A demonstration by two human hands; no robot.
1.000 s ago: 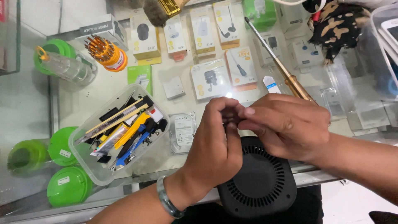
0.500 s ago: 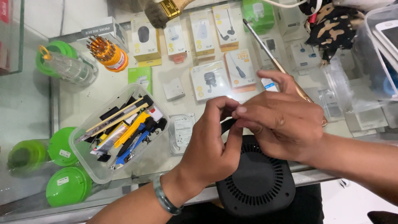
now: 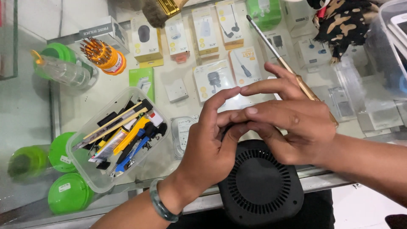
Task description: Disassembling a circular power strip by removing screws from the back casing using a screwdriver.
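My left hand [image 3: 207, 148], with a green bracelet [image 3: 159, 205] on its wrist, curls its fingers against my right hand's fingertips. A small dark part [image 3: 227, 127] seems pinched between them, mostly hidden. My right hand [image 3: 292, 123] holds a long screwdriver [image 3: 271, 44] under its palm. The screwdriver's yellowish handle lies along the hand and its shaft points up and to the left. Both hands hover just above a black device with a round vent grille [image 3: 258, 191] at the counter's near edge.
A clear tub [image 3: 85, 169] of pens, blades and small tools sits left of my hands on the glass counter. Green lids [image 3: 70, 193], a clear bottle [image 3: 63, 70] and an orange bit set [image 3: 101, 55] stand further left. Boxed accessories [image 3: 207, 78] lie under the glass.
My right hand's fingers have stretched out flat over the left fingertips. The screwdriver has shifted slightly with the hand. The pinch stays over the black device.
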